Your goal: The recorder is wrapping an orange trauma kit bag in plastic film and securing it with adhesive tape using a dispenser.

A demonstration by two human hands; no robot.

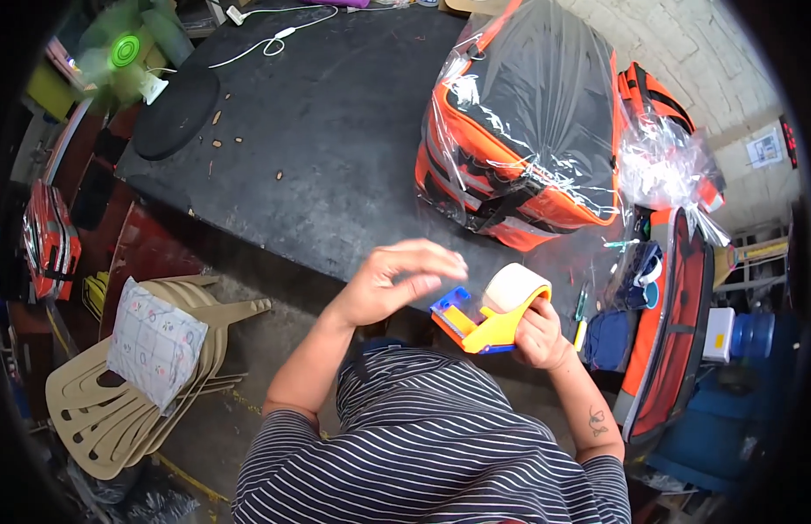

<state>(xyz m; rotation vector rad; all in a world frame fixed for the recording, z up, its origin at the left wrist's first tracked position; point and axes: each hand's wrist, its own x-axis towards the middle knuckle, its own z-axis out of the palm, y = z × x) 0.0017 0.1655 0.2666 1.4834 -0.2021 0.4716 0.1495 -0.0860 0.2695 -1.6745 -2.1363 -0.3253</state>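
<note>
My right hand [541,335] grips a yellow and blue tape dispenser [493,333] that carries a wide roll of pale tape [516,287]. It is held in front of my body, by the near edge of the black table. My left hand [396,281] is raised just left of the dispenser, holding nothing that I can see, its fingers stretched out and the thumb apart. Beyond both hands, a large black and orange bag [532,113] wrapped in clear plastic stands on the table.
Right of the wrapped bag are crumpled clear plastic [663,166], a red and black case [672,323] and a green-handled tool [582,301]. A white cable [274,39] lies on the table's far side. A beige plastic chair [100,402] with a cushion [156,343] stands at left.
</note>
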